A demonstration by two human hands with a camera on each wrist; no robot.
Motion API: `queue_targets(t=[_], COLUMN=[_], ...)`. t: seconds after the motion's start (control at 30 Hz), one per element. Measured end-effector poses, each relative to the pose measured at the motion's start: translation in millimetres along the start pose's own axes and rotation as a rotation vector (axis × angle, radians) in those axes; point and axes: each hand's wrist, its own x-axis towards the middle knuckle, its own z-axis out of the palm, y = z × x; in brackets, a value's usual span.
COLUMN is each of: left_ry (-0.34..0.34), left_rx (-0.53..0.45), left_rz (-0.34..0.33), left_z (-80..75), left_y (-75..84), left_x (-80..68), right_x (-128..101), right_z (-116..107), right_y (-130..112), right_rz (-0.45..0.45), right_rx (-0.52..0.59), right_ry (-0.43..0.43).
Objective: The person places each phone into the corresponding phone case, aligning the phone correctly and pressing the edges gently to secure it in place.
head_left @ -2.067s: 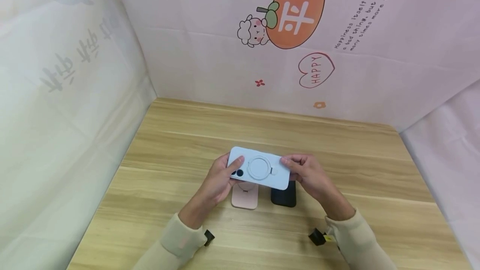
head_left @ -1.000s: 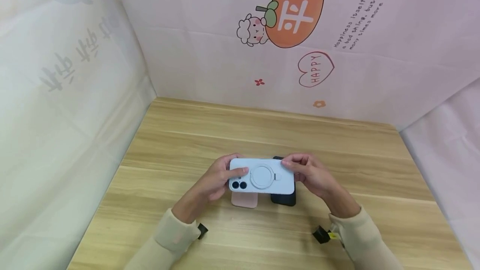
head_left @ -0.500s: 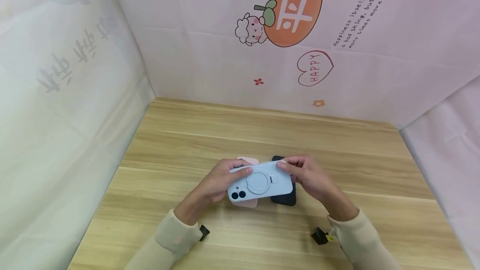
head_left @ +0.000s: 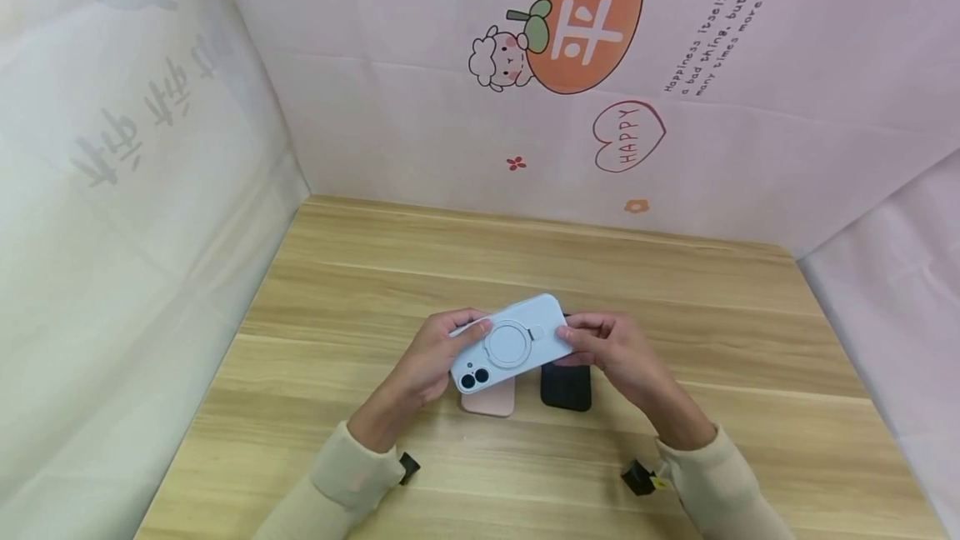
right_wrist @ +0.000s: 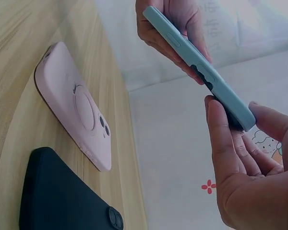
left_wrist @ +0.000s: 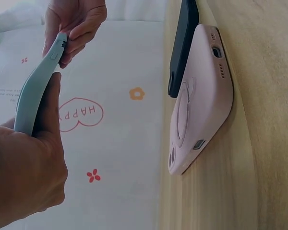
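Note:
Both hands hold a phone in a light blue case (head_left: 543, 319) above the table, ring side up, its right end tilted toward the back wall. My left hand (head_left: 438, 352) grips the camera end, thumb on the back. The right hand (head_left: 615, 348) pinches the other end between thumb and fingers. In the right wrist view, the light blue case (right_wrist: 201, 67) has a wavy rim along one edge, with something dark showing inside it. Beneath lie a phone in a pink case (head_left: 491, 401), partly covered, and a black-cased phone (head_left: 567, 388) beside it.
The wooden table (head_left: 360, 273) meets a printed white cloth wall (head_left: 412, 132) at the back. Cloth also hangs on the left and right sides. A small black device (head_left: 638, 477) sits at the right wrist.
The light blue phone case has turned from sloping down to the right, through level, to its right end raised toward the back. Both hands keep their grip; the other phones stay put.

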Motion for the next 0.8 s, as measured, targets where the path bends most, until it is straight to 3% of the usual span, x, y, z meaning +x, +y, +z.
queue_targets(t=[0.8], left_ry=[-0.036], left_rx=[-0.019], left_rz=[-0.054], left_z=[-3.2], left_y=[1.0], left_x=[1.2], right_x=[-8], right_z=[-1], right_y=[14], right_rz=[0.006], right_rx=[0.088], right_ry=[-0.130])
